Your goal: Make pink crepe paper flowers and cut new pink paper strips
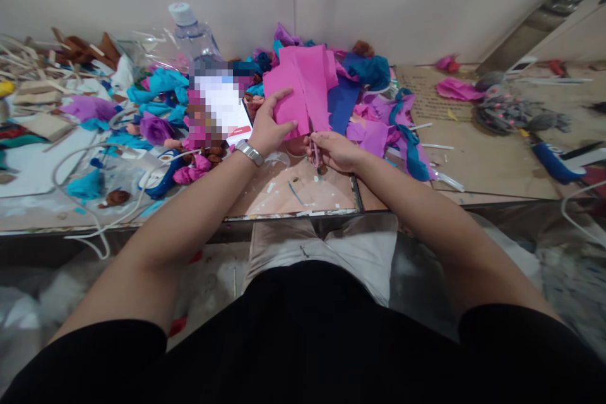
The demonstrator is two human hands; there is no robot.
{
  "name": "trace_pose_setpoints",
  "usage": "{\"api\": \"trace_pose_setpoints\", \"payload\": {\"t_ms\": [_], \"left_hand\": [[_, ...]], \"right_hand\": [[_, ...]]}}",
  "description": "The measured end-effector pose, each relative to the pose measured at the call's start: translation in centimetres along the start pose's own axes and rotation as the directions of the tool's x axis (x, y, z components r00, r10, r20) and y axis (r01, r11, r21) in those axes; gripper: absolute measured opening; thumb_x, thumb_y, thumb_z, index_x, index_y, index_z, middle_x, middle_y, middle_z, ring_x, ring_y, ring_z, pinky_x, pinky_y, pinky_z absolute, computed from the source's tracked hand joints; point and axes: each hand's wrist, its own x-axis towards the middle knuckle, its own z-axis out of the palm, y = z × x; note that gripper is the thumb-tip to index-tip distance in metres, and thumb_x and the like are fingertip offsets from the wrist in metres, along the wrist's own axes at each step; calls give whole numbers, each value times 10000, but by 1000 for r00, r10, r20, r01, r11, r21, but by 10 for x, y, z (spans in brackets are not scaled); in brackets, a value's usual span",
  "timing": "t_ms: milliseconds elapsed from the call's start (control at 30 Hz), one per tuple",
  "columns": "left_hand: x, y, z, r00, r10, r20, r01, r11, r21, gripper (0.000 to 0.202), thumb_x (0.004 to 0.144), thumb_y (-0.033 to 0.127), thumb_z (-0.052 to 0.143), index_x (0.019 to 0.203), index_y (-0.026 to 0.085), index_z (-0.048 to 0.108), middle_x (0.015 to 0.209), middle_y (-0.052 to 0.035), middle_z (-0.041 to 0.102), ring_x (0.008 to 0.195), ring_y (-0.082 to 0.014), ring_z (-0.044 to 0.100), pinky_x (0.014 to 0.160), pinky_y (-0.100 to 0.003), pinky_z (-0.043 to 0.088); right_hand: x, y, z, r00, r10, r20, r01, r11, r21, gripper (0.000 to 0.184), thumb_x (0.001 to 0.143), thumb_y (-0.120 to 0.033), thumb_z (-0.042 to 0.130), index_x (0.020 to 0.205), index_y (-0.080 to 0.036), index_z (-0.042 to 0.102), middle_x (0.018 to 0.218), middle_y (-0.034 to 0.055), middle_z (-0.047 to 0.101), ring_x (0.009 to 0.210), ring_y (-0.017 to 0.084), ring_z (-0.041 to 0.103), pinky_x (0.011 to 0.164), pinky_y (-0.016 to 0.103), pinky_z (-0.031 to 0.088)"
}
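A bright pink sheet of paper, crepe-like in look, stands raised in the middle of the bench with a slit running up it. My left hand grips its lower left part, thumb in front and fingers along the side. In my right hand are scissors, fingers wrapped round the handles. Their blades point away from me into the slit at the paper's lower edge; most of the blade length is hidden. A dark blue sheet shows behind the pink one on the right.
Left of my hands lie a lit phone, partly blurred, and a clear bottle. Crumpled blue, purple and pink paper pieces crowd both sides. A white cable loops at left. A grey tufted bundle sits on cardboard at right.
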Motion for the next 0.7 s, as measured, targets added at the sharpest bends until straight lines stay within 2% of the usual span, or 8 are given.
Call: {"api": "trace_pose_setpoints", "payload": {"t_ms": [300,500,700], "left_hand": [[0,-4,0,1000,-2,-7,2,1000,10,786,723,257,869,1466,217,612,1592,-119,620,1555,-354,525,1396,-535,340],[1,-4,0,1000,5,-3,-5,1000,21,785,766,447,900,1460,230,604,1584,-71,633,1550,-347,525,1397,-555,346],[1,-6,0,1000,5,0,-5,1000,-1,778,744,408,923,1446,264,620,1589,-96,628,1559,-363,525,1386,-540,357]], "right_hand": [[0,1,1,1000,-3,-7,3,1000,-14,267,1157,-238,436,964,-153,601,681,-19,652,539,111,641,463,188,510],[0,2,1,1000,-3,-11,3,1000,-25,238,1122,-339,570,951,-175,592,681,-29,643,539,107,623,449,182,484],[1,2,0,1000,-2,-23,2,1000,-16,262,1156,-261,451,977,-161,614,694,-22,646,532,106,623,442,184,480]]}}
